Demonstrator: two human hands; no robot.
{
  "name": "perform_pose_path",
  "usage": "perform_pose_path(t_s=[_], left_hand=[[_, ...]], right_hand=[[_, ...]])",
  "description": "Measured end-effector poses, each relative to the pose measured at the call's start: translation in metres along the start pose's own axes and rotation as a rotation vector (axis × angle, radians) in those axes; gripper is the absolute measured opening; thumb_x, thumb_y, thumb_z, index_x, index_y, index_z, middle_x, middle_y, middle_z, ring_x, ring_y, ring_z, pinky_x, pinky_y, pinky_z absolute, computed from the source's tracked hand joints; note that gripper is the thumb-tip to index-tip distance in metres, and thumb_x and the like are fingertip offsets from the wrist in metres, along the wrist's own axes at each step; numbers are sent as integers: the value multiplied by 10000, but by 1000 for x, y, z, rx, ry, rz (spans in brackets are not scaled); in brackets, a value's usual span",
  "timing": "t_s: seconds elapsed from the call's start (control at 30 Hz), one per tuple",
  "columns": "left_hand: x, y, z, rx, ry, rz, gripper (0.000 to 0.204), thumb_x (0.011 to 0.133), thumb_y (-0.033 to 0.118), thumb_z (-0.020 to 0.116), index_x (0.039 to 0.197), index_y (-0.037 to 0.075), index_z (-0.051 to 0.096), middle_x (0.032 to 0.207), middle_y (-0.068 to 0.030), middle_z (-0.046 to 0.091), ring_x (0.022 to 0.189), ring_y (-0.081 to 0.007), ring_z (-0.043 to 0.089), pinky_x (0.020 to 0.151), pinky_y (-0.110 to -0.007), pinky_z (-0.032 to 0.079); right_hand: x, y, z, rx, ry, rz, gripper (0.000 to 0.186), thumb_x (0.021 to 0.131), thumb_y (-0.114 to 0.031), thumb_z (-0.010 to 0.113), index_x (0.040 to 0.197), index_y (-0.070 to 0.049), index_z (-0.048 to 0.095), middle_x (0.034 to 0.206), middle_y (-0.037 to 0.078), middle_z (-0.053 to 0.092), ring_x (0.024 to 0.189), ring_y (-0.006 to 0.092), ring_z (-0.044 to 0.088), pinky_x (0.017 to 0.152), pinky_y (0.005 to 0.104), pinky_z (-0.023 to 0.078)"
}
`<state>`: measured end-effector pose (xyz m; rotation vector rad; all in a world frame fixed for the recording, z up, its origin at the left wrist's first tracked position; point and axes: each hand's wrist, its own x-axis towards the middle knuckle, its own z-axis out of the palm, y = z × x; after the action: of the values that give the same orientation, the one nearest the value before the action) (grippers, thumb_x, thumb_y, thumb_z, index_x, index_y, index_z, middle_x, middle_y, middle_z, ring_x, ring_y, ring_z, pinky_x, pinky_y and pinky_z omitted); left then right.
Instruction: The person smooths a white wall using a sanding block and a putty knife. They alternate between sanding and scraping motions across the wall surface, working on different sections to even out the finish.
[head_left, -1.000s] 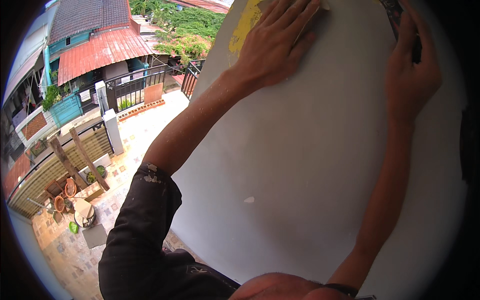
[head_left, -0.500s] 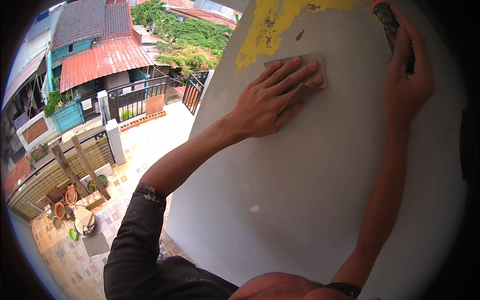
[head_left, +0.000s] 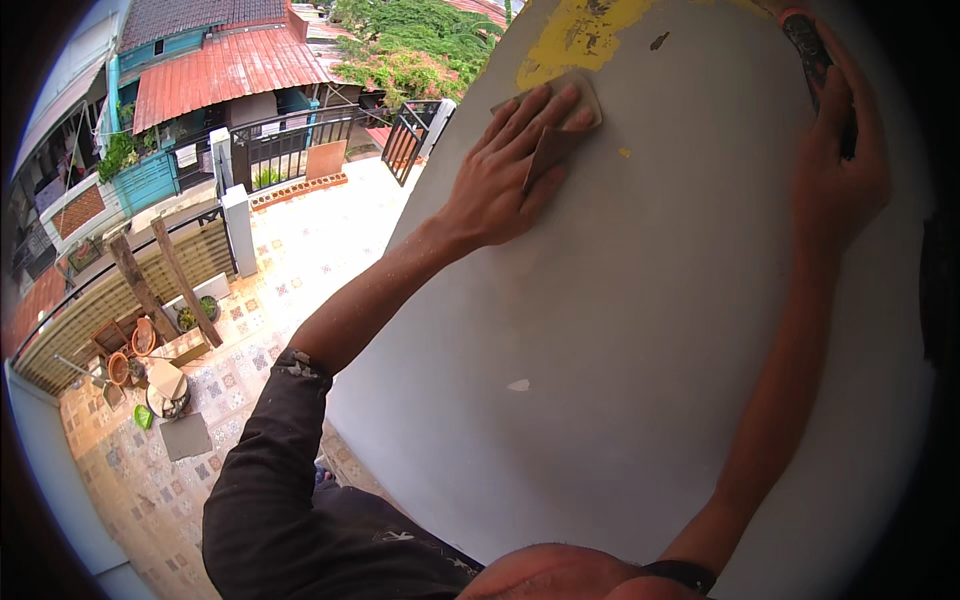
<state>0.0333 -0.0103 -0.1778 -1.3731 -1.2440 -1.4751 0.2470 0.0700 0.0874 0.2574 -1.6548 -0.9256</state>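
Observation:
My left hand [head_left: 500,180] lies with its fingers stretched over a sheet of brownish sandpaper [head_left: 585,100], pressing it to the grey wall [head_left: 620,300]. One edge of the sheet folds up between the thumb and fingers. Just above it, a ragged yellow patch [head_left: 570,42] shows where the grey coat is absent. Higher up at the right, my right hand [head_left: 840,165] is closed round a tool with a black handle and a red part [head_left: 805,45]. That tool's far end is cut off by the view's dark rim.
A small yellow spot [head_left: 624,153], a dark chip [head_left: 659,41] and a white mark [head_left: 517,385] dot the wall. Far below at the left lies a tiled yard [head_left: 235,340] with plant pots [head_left: 144,336], wooden posts [head_left: 140,285] and a black gate [head_left: 405,140].
My left hand has slid leftward across the wall with the sandpaper, uncovering the small yellow spot. My right hand keeps its grip on the tool. The whole view has shifted slightly.

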Motion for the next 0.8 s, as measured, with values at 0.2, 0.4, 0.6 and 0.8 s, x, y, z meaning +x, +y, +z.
perform_pose_path(t_s=[0.2,0.4,0.6,0.8], left_hand=[[-11,-4,7,-15,55,-134,599,989,219,530,1550,100,357,1639,-58,310,1529,-320,213,1248,-491,208],[-40,-13,0,-29,28,-139,529,1026,282,460,1546,212,404,1637,-42,316,1522,-294,248,1249,-481,207],[-39,0,7,-68,-21,-178,568,1020,274,487,1563,173,355,1635,-47,308,1518,-305,244,1244,-475,242],[-4,-13,6,-65,89,-154,631,981,212,551,1564,101,335,1617,-83,338,1509,-312,267,1236,-491,267]], right_hand=[[5,-20,0,-184,84,-70,221,1015,-169,634,1177,-55,732,1061,78,768,935,165,743,777,285,592],[4,-26,2,-109,14,-48,202,1010,-150,634,1168,-90,746,1055,60,767,937,178,742,787,290,580],[6,1,2,-148,7,-18,201,1004,-178,650,1142,-76,756,1058,72,768,931,191,745,793,301,583],[7,1,3,-82,-47,-47,208,1006,-168,641,1139,-49,750,1053,81,769,905,201,747,785,315,590]])
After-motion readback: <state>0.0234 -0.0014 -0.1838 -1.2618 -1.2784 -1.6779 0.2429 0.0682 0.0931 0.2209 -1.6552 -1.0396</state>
